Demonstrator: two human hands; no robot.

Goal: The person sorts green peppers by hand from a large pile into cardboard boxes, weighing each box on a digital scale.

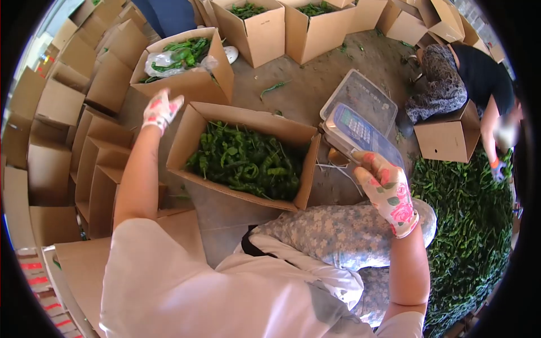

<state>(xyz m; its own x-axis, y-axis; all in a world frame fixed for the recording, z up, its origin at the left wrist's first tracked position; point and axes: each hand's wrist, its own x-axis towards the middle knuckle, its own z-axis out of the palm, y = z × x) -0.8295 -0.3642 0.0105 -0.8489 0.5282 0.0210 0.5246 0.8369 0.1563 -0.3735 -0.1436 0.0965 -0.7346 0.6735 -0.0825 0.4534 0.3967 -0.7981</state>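
Note:
My left hand [161,112], in a white floral glove, is open with thumb and fingers apart. It is raised near the front of a cardboard box [191,89] holding green peppers and a clear plastic bag [164,65]. My right hand [389,191], in a matching glove, has its fingers curled in at the lower edge of a scale [356,125] with a keypad under clear plastic; I cannot tell what they grip. Behind the keypad is a clear plastic tray [360,90]. Between my hands, an open cardboard box [242,194] contains many green peppers [245,158].
A big heap of green peppers [468,225] covers the floor at right, where another person [479,73] reaches a gloved hand [497,170] into it beside a carton [445,138]. Stacked cartons [62,101] line the left. Pepper-filled boxes [253,39] stand at the back. A loose pepper [275,88] lies on the floor.

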